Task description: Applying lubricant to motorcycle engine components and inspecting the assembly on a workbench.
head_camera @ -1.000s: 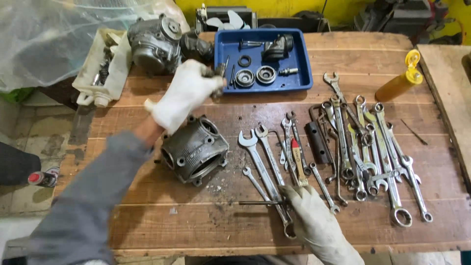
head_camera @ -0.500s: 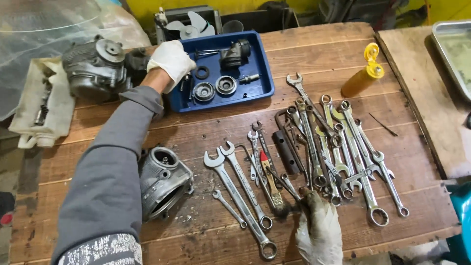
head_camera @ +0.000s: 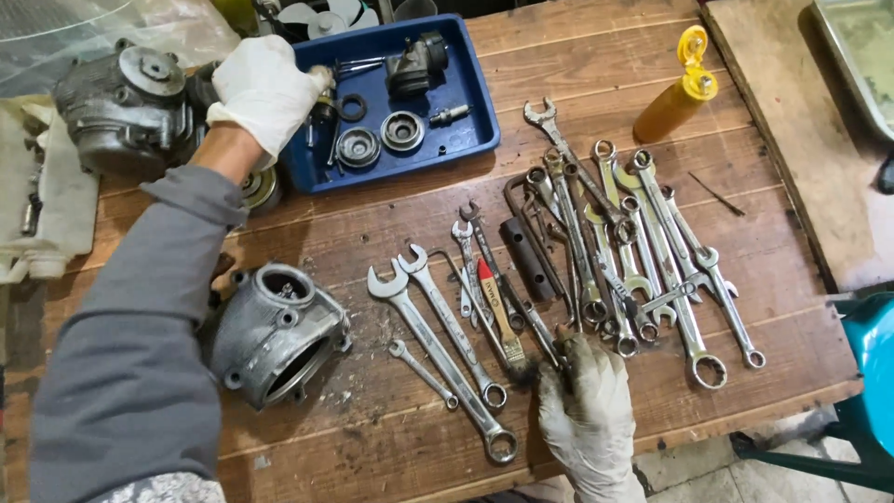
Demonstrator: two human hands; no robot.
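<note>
The left hand in a white glove is curled over the edge of the blue tray, touching a small metal part there. The right hand lies flat and open on the wooden worktop, its fingertips on the spanners.

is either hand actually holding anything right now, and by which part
The left hand reaches over the blue tray rim; whether it grips anything cannot be told. The right hand lies on the wrenches, fingertips at the brush bristles, gripping nothing visible.
</note>
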